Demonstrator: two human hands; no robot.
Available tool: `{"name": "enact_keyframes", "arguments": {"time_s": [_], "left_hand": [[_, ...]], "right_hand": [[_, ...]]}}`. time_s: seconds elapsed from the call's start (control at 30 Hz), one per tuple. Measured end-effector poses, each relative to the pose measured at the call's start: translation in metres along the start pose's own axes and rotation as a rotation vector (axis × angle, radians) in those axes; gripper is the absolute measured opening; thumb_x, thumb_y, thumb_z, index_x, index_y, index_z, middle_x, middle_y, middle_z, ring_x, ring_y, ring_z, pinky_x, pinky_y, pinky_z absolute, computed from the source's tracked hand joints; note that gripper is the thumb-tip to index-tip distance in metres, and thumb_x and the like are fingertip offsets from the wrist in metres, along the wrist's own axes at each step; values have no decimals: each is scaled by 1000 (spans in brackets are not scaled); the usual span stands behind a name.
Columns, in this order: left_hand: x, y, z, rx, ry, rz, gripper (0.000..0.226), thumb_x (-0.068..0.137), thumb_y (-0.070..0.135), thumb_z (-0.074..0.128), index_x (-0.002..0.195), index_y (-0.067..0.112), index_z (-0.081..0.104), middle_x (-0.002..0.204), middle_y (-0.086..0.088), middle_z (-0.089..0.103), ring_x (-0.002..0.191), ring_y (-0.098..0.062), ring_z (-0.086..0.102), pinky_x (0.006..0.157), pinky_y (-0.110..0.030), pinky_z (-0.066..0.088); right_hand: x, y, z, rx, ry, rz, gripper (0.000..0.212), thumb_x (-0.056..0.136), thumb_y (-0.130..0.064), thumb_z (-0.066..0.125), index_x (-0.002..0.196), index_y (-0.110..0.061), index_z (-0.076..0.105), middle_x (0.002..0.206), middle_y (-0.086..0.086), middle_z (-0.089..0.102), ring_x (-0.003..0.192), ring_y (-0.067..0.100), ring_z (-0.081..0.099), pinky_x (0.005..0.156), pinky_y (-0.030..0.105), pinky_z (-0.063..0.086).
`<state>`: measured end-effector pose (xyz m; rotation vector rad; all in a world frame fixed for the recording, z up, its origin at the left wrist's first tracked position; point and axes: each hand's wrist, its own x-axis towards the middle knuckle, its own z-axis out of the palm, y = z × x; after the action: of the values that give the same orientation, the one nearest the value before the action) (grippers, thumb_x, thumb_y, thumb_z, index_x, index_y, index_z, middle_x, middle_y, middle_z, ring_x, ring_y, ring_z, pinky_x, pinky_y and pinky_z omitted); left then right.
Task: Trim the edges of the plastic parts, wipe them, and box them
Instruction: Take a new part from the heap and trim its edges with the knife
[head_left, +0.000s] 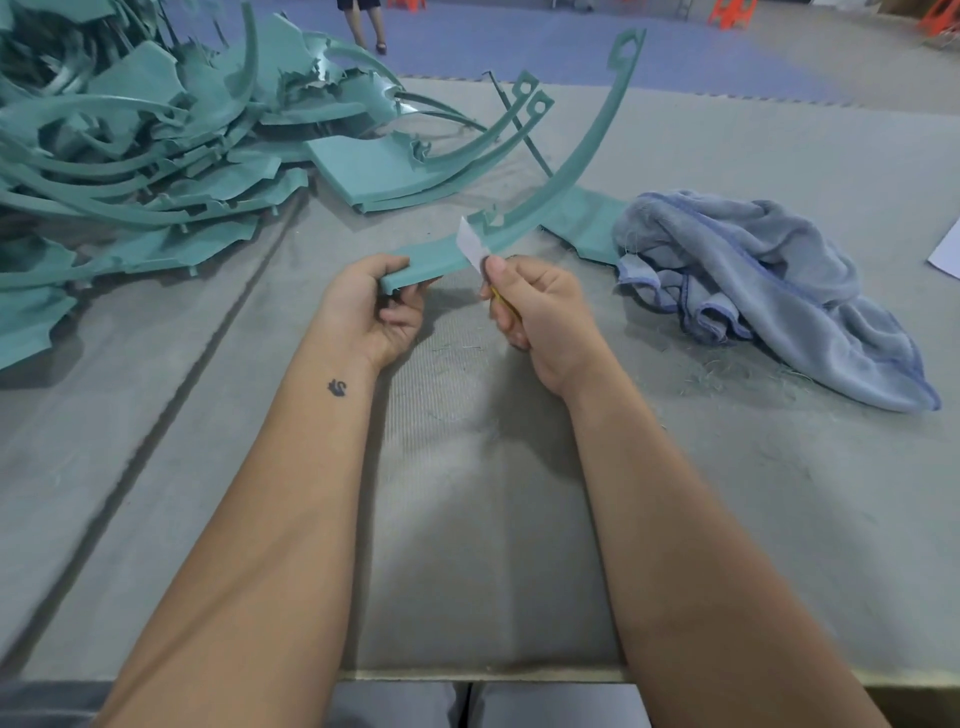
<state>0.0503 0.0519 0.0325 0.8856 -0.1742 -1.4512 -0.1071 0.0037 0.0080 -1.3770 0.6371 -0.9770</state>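
A long curved teal plastic part (566, 156) arcs up from the table centre to the upper right, ending in a loop. My left hand (371, 306) grips its wide near end from below. My right hand (535, 306) holds a small knife with a yellow handle; its pale blade (471, 244) lies against the part's edge just right of my left hand. A blue-grey cloth (769, 291) lies crumpled on the table to the right.
A large heap of teal plastic parts (156, 145) fills the table's left and back. Two more curved parts (483, 140) lie behind the held one. Fine shavings litter the grey table mat (467, 493). White paper (948, 249) pokes in at the right edge.
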Motion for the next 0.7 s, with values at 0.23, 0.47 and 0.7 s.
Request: {"name": "enact_keyframes", "arguments": {"time_s": [0.23, 0.47, 0.7], "left_hand": [[-3, 10, -9, 46, 12, -19, 24, 98, 9, 30, 80, 6, 45, 53, -9, 62, 26, -3, 37, 29, -18, 32], [3, 10, -13, -23, 50, 36, 22, 98, 7, 31, 78, 10, 40, 73, -5, 51, 28, -2, 37, 27, -17, 27], [5, 9, -14, 9, 99, 84, 19, 98, 12, 33, 80, 11, 41, 64, -3, 54, 28, -2, 36, 26, -15, 23]], "right_hand": [[4, -4, -10, 257, 264, 12, 32, 100, -26, 51, 71, -13, 55, 54, -2, 41, 43, 7, 27, 40, 18, 21], [3, -11, -16, 471, 341, 38, 27, 101, -31, 48, 81, -13, 55, 64, 0, 47, 48, 10, 35, 44, 19, 28], [0, -12, -7, 49, 304, -10, 23, 99, -25, 53, 81, -17, 65, 78, -7, 62, 53, 11, 49, 54, 22, 45]]}}
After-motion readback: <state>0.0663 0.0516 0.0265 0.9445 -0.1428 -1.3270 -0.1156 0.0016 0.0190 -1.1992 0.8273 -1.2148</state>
